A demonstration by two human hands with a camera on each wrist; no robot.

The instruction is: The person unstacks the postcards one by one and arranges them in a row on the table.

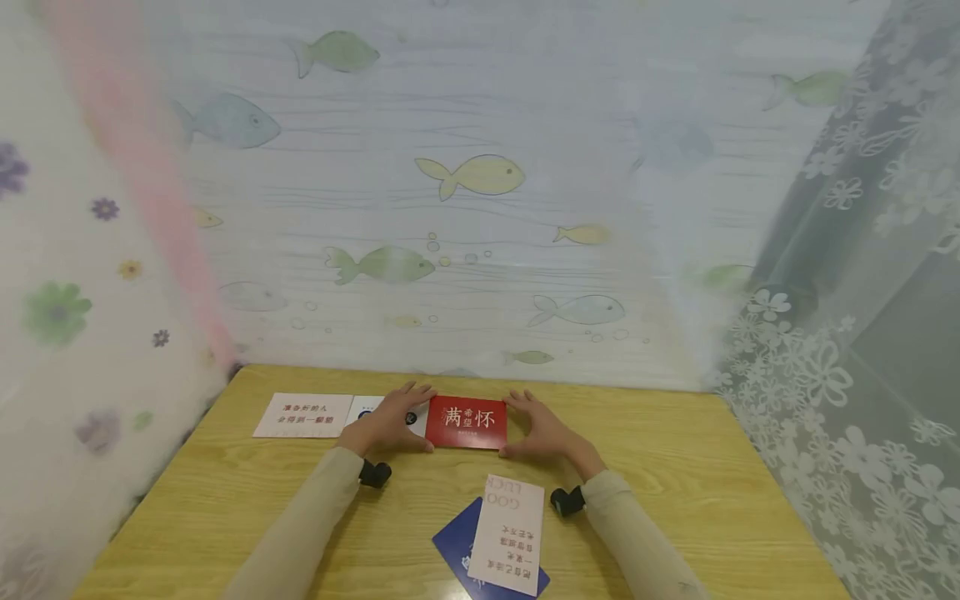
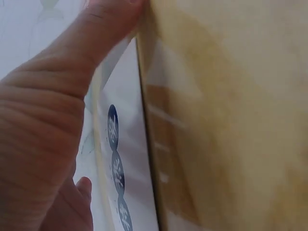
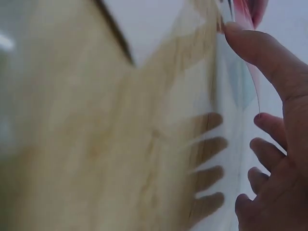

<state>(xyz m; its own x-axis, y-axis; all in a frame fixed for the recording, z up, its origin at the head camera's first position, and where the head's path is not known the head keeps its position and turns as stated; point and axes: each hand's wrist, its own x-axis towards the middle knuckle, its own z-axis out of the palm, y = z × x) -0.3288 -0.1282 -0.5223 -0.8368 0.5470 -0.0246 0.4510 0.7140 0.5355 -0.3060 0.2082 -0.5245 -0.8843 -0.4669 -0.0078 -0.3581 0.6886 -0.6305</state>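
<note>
A red card [image 1: 467, 423] with large white Chinese characters lies between the two hands near the table's far edge. My left hand [image 1: 388, 419] holds its left side, thumb at the near corner and fingers at the far corner. On the opposite side my right hand [image 1: 546, 427] grips the card the same way, and in the right wrist view the index fingertip [image 3: 260, 115] meets the card's thin edge. A white card with dark blue ovals [image 2: 115, 144] lies under and beside the left hand, partly covered by it.
Left of the white card, a pale pink card [image 1: 303, 415] with red writing continues the row. Nearer the front, another pale pink card [image 1: 507, 533] overlaps a dark blue card [image 1: 456, 533]. The wood-grain table [image 1: 660, 500] meets a fish-patterned curtain [image 1: 480, 317] behind.
</note>
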